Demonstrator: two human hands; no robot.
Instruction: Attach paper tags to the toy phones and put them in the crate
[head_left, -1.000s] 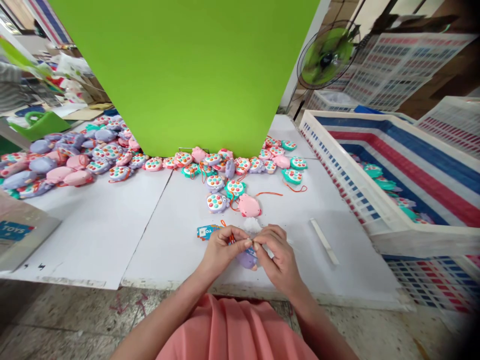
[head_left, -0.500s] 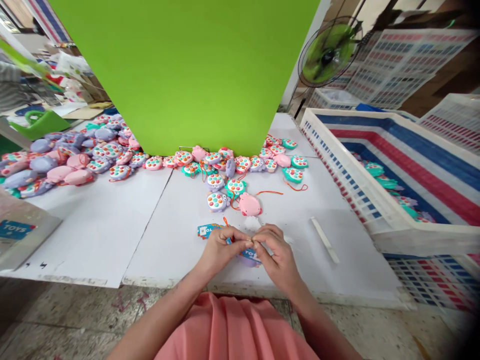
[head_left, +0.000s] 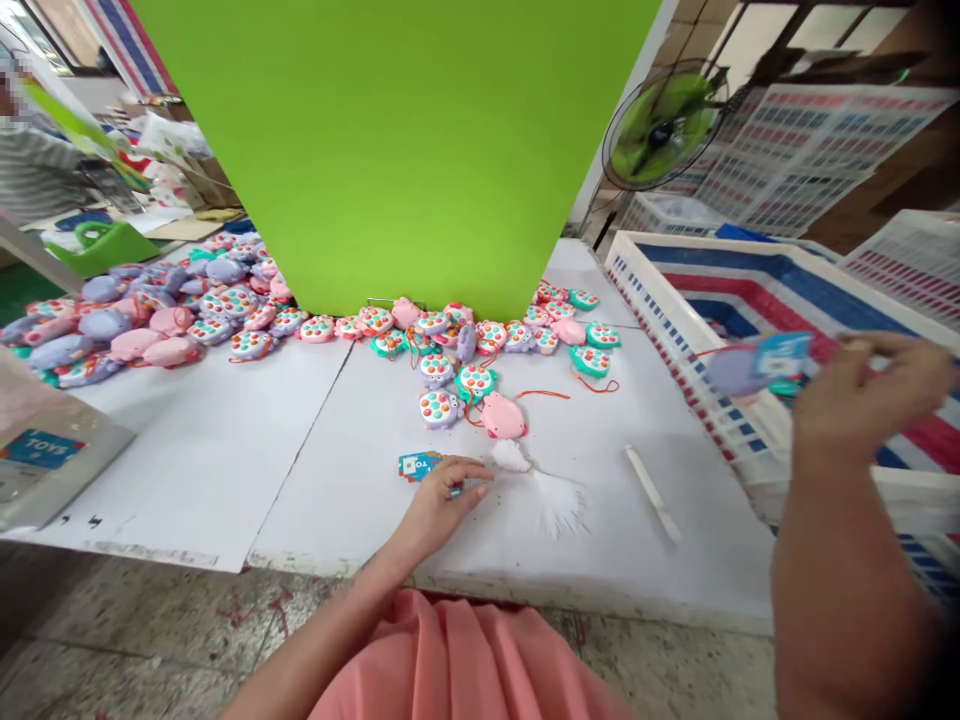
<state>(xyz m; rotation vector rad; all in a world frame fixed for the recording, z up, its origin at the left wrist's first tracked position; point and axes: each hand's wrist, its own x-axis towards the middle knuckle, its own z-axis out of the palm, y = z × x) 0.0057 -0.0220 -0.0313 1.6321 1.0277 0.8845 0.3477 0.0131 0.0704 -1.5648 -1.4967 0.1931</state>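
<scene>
My left hand point(head_left: 442, 497) rests on the table with its fingers loosely apart, beside a small stack of blue printed cards point(head_left: 414, 465). Out at the right, over the near wall of a white basket point(head_left: 780, 448), my right hand point(head_left: 874, 395) is closed on a purple toy point(head_left: 731, 372) with a blue tag point(head_left: 781, 358). Motion blurs that toy. Between the hands lie a tuft of white plastic fasteners point(head_left: 562, 505) and a smaller white bundle point(head_left: 511, 456). Just beyond them is a pink animal toy point(head_left: 503, 415) lying face down.
Pop-button toys point(head_left: 439, 408) lie along a green upright board point(head_left: 412, 150). A larger toy heap point(head_left: 165, 320) covers the back left. A white strip point(head_left: 652, 495) lies on the right of the table point(head_left: 300, 500). A fan point(head_left: 660, 133) stands behind; a person point(head_left: 37, 165) is far left.
My right hand has moved from the table's middle to the basket on the right, carrying the tagged purple toy. My left hand has stayed near the cards, its fingers no longer pinching.
</scene>
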